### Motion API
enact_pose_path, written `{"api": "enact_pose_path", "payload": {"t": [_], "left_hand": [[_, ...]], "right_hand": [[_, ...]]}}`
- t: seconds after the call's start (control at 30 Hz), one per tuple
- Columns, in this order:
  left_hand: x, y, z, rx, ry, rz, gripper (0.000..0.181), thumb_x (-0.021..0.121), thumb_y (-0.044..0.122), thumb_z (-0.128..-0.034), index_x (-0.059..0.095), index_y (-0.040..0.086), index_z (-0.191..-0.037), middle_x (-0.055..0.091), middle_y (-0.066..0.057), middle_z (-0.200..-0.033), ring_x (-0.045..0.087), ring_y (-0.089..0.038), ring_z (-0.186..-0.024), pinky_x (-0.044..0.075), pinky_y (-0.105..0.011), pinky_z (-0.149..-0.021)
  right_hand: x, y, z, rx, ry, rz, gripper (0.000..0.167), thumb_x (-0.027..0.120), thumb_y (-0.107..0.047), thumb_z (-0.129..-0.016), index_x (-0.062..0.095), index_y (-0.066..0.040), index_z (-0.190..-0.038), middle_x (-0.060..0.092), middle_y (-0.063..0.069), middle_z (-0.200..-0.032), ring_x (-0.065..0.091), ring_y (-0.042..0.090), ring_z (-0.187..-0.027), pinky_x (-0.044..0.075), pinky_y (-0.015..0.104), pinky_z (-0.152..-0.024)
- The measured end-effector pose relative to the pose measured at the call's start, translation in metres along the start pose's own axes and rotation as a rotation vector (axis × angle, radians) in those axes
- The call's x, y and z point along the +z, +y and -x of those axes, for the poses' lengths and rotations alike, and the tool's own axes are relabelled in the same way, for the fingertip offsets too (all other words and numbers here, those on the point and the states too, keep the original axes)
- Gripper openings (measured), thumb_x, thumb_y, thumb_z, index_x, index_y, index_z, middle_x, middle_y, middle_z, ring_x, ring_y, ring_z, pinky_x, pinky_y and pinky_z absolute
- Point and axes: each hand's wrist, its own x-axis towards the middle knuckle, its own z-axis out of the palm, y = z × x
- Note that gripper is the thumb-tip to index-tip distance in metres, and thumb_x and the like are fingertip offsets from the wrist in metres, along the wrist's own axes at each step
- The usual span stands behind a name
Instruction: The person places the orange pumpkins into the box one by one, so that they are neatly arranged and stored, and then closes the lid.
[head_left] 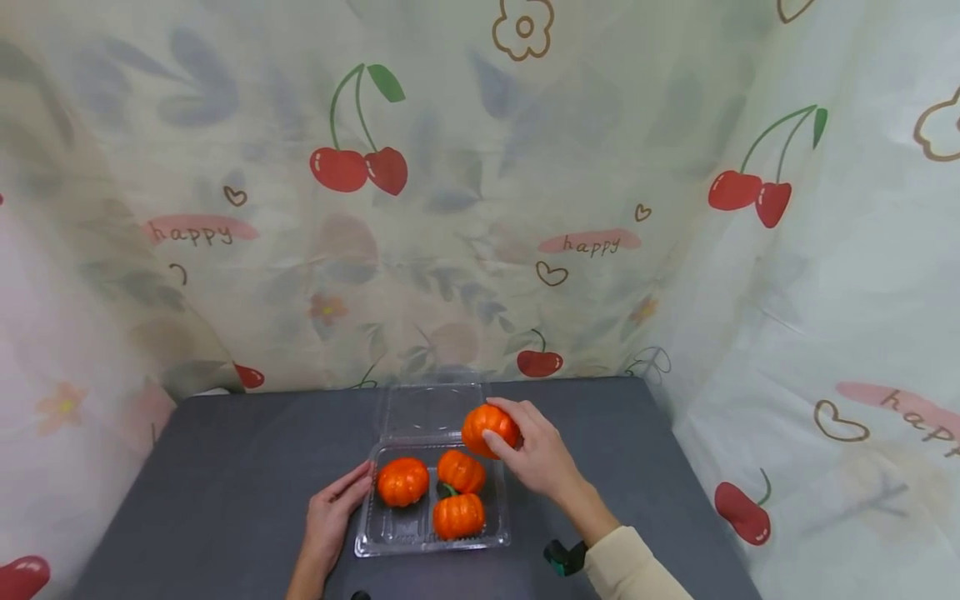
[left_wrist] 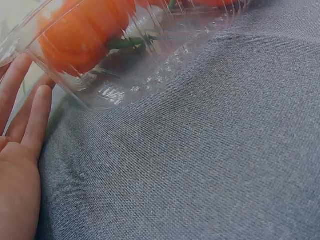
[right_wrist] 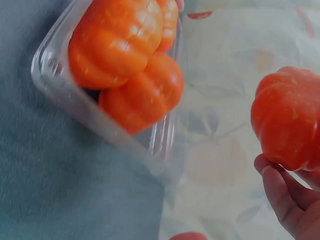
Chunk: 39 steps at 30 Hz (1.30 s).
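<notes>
A clear plastic box (head_left: pixel 360 546) with its lid raised at the back holds three small orange pumpkins, one on the left (head_left: pixel 402 482) and two on the right (head_left: pixel 459 516). My right hand (head_left: pixel 546 457) grips a fourth pumpkin (head_left: pixel 489 430) above the box's back right corner; the right wrist view shows this pumpkin (right_wrist: pixel 287 117) in the fingers, apart from the box. Against the box's left side rest the straight fingers of my left hand (head_left: pixel 330 518). In the left wrist view that hand (left_wrist: pixel 20 150) touches the box wall (left_wrist: pixel 95 102).
A grey cloth-covered table (head_left: pixel 247 467) lies under the box. Behind it and at the sides hang curtains (head_left: pixel 450 275) printed with cherries. A dark strap or device (head_left: pixel 564 557) is at the right wrist, and a small dark object (head_left: pixel 361 595) shows at the bottom edge.
</notes>
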Motion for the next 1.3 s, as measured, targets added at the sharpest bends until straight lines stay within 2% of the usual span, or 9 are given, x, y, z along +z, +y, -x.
{"api": "enact_pose_path", "payload": {"t": [0.17, 0.27, 0.4, 0.57, 0.73, 0.97, 1.1, 1.3], "left_hand": [[0.0, 0.0, 0.0, -0.002, 0.008, -0.009, 0.059, 0.083, 0.027, -0.0857, 0.064, 0.003, -0.137, 0.077, 0.023, -0.102, 0.071, 0.007, -0.099, 0.059, -0.015, -0.086], [0.0, -0.001, 0.001, -0.003, 0.011, -0.01, 0.06, 0.083, 0.028, -0.0854, 0.064, 0.004, -0.137, 0.077, 0.023, -0.104, 0.071, 0.007, -0.099, 0.059, -0.015, -0.086], [-0.001, -0.002, 0.003, -0.01, 0.015, -0.004, 0.059, 0.083, 0.026, -0.0853, 0.064, 0.004, -0.137, 0.077, 0.021, -0.104, 0.071, 0.006, -0.099, 0.059, -0.015, -0.086], [-0.001, -0.004, 0.002, 0.0, 0.006, 0.015, 0.059, 0.083, 0.026, -0.0858, 0.064, 0.003, -0.137, 0.077, 0.019, -0.106, 0.072, 0.005, -0.1, 0.059, -0.016, -0.087], [0.0, -0.003, -0.001, 0.019, 0.0, 0.01, 0.057, 0.082, 0.025, -0.0869, 0.064, 0.002, -0.136, 0.078, 0.017, -0.108, 0.072, 0.005, -0.101, 0.059, -0.016, -0.087], [0.0, 0.0, 0.0, 0.014, 0.0, -0.008, 0.056, 0.082, 0.026, -0.0868, 0.065, 0.004, -0.136, 0.077, 0.021, -0.104, 0.071, 0.006, -0.1, 0.058, -0.015, -0.088], [0.0, 0.0, 0.0, 0.013, -0.005, 0.01, 0.057, 0.082, 0.025, -0.0868, 0.064, 0.003, -0.136, 0.077, 0.021, -0.105, 0.071, 0.006, -0.101, 0.058, -0.015, -0.088], [-0.001, -0.003, -0.001, 0.03, -0.004, -0.004, 0.057, 0.081, 0.027, -0.0876, 0.064, 0.002, -0.136, 0.077, 0.019, -0.109, 0.072, 0.005, -0.101, 0.059, -0.016, -0.087]], "right_hand": [[0.003, -0.015, 0.0, 0.019, -0.104, -0.04, 0.048, 0.069, -0.047, -0.096, 0.059, -0.034, -0.14, 0.057, -0.004, -0.115, 0.059, 0.009, -0.09, 0.057, 0.021, -0.072], [0.006, -0.022, 0.001, 0.015, -0.139, -0.052, 0.049, 0.066, -0.052, -0.096, 0.058, -0.033, -0.14, 0.056, -0.006, -0.113, 0.058, 0.008, -0.089, 0.057, 0.021, -0.072], [0.011, -0.032, 0.001, -0.013, -0.148, -0.063, 0.051, 0.064, -0.059, -0.094, 0.059, -0.033, -0.138, 0.059, -0.009, -0.11, 0.056, 0.006, -0.085, 0.054, 0.019, -0.069], [0.018, -0.04, -0.001, -0.09, -0.138, -0.078, 0.05, 0.067, -0.057, -0.093, 0.061, -0.032, -0.136, 0.063, -0.009, -0.109, 0.059, 0.004, -0.082, 0.057, 0.02, -0.069], [0.025, -0.044, 0.0, -0.115, -0.194, -0.071, 0.053, 0.064, -0.061, -0.093, 0.06, -0.033, -0.137, 0.067, -0.01, -0.114, 0.063, 0.006, -0.089, 0.06, 0.024, -0.077], [0.038, -0.049, 0.005, -0.122, -0.293, -0.044, 0.055, 0.062, -0.064, -0.093, 0.06, -0.034, -0.138, 0.067, -0.011, -0.135, 0.065, 0.014, -0.119, 0.059, 0.038, -0.099], [0.046, -0.051, 0.009, -0.133, -0.331, -0.035, 0.054, 0.062, -0.063, -0.093, 0.061, -0.033, -0.138, 0.067, -0.01, -0.135, 0.065, 0.014, -0.121, 0.058, 0.037, -0.101], [0.056, -0.052, 0.015, -0.148, -0.36, -0.075, 0.052, 0.065, -0.057, -0.094, 0.06, -0.031, -0.139, 0.069, -0.008, -0.131, 0.066, 0.011, -0.112, 0.059, 0.029, -0.095]]}}
